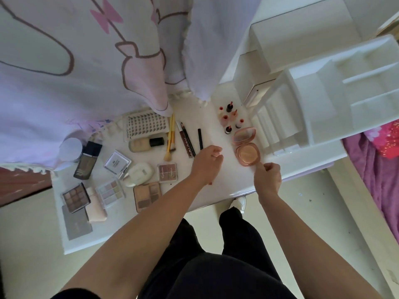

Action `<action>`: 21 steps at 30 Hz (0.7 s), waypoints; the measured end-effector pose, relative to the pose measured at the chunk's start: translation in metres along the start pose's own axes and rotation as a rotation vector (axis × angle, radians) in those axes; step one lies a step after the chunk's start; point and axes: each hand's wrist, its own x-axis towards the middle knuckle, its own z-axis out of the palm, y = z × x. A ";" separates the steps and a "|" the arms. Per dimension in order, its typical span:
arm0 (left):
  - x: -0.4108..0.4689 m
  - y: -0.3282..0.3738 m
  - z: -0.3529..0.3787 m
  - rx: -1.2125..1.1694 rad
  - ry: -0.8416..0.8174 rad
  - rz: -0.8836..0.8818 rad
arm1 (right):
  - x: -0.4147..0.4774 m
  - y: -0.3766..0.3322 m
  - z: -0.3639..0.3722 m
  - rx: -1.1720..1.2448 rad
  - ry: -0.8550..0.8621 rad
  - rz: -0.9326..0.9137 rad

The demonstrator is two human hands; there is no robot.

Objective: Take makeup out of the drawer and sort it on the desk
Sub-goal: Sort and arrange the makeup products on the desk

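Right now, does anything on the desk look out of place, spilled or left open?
The round pink compact lies open, lid flipped back, just ahead of the right hand. The pale foundation bottle lies on its side. Nothing looks spilled.
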 end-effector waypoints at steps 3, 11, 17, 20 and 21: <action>-0.018 -0.018 -0.047 0.112 0.077 0.060 | -0.025 -0.004 0.014 -0.042 -0.030 -0.049; -0.064 -0.100 -0.172 0.218 0.262 0.015 | -0.111 -0.037 0.078 -0.114 -0.212 -0.283; -0.102 -0.163 -0.216 0.230 0.344 -0.041 | -0.170 -0.032 0.130 -0.172 -0.331 -0.408; -0.121 -0.195 -0.223 0.309 0.360 0.001 | -0.194 -0.024 0.150 -0.237 -0.415 -0.440; -0.127 -0.205 -0.224 0.359 0.375 0.001 | -0.202 -0.020 0.156 -0.277 -0.455 -0.453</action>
